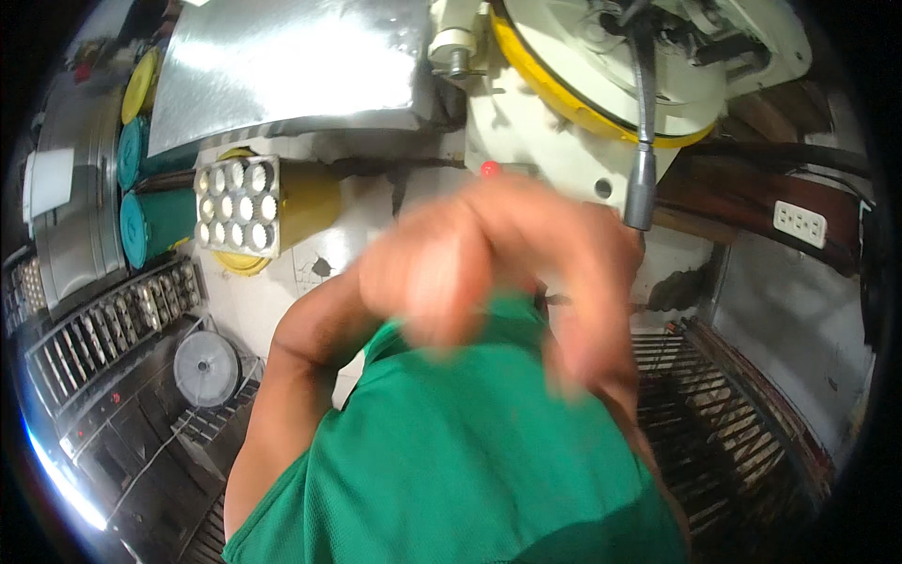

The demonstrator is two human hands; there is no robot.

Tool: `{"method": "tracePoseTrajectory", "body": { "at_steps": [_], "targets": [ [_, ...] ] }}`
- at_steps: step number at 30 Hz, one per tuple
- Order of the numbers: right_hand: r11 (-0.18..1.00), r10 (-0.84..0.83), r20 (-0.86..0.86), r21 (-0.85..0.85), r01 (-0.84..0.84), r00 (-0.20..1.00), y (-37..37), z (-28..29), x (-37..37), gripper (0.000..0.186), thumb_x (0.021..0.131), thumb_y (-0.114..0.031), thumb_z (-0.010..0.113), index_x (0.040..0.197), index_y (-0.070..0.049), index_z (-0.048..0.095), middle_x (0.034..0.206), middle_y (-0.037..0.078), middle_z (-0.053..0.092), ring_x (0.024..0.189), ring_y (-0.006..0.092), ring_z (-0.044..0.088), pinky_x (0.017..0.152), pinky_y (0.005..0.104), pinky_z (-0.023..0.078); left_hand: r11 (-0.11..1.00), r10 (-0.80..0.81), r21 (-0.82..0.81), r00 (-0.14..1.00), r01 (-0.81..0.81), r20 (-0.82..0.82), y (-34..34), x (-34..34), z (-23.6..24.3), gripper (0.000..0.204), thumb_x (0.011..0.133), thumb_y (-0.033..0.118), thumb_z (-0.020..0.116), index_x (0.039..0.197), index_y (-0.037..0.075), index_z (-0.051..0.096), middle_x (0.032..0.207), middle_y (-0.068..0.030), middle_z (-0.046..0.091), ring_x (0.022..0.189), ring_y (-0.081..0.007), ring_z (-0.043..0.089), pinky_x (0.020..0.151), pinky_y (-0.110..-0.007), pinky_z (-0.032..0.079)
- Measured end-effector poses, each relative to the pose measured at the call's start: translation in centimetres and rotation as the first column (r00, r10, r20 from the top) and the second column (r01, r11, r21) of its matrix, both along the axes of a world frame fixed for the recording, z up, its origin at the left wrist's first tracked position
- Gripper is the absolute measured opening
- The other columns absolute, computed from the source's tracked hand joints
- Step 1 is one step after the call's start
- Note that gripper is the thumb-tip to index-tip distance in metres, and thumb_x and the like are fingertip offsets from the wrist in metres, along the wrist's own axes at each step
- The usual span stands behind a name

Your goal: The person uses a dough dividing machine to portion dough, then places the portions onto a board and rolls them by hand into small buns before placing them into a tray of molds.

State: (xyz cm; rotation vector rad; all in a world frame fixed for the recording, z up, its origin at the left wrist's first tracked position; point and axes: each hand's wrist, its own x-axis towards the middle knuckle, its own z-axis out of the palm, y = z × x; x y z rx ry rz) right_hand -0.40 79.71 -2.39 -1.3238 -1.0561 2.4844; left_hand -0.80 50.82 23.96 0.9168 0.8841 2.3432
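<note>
My left hand (427, 282) is raised in front of my green garment (470, 442), strongly smeared by motion. My right hand (512, 211) is just beyond and to the right of it, also blurred, with the arm bent. The two hands overlap or lie very close together; whether they touch cannot be told. No held object shows in either hand, and the fingers cannot be made out. Nearest to the right arm is a cream machine (536, 141) with a yellow-rimmed round top. Its metal lever (641, 188) hangs down close to that arm.
A muffin tin (238, 209) with light fluted cups rests by a yellow bin (315, 202) at left. Beyond stands a shiny metal table (291, 70). Teal bins (141, 230) and a rack with moulds (122, 320) are farther left; a slatted rack (705, 404) is at right.
</note>
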Motion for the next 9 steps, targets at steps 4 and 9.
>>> {"method": "tracePoseTrajectory", "body": {
  "at_steps": [4, 9],
  "targets": [
    [0.997, 0.000, 0.117, -0.073, 0.009, 0.993, 2.9, 1.1, 7.5, 0.032, 0.109, -0.043, 0.049, 0.117, -0.013, 0.049, 0.076, 0.000, 0.032, 0.064, 0.0153, 0.032, 0.064, 0.0350, 0.038, 0.630, 0.683, -0.726, 0.643, -0.276, 0.348, -4.0, -0.5, -12.2, 0.054, 0.104, 0.059, 0.043, 0.102, 0.009, 0.062, 0.097, -0.0051, 0.062, 0.093, -0.0183, 0.058, 0.091, -0.035, 0.044],
    [0.971, 0.182, 0.088, -0.173, -0.165, 0.979, 9.2, 2.4, 17.5, 0.056, 0.105, -0.053, 0.051, 0.148, -0.018, 0.043, 0.077, -0.003, 0.038, 0.067, 0.0137, 0.035, 0.067, 0.0331, 0.038, 0.771, 0.618, -0.631, 0.344, -0.090, 0.706, -3.0, 0.3, -23.4, 0.067, 0.094, 0.074, 0.050, 0.119, 0.012, 0.061, 0.126, -0.0074, 0.059, 0.119, -0.0216, 0.050, 0.102, -0.046, 0.038]
  ]
}}
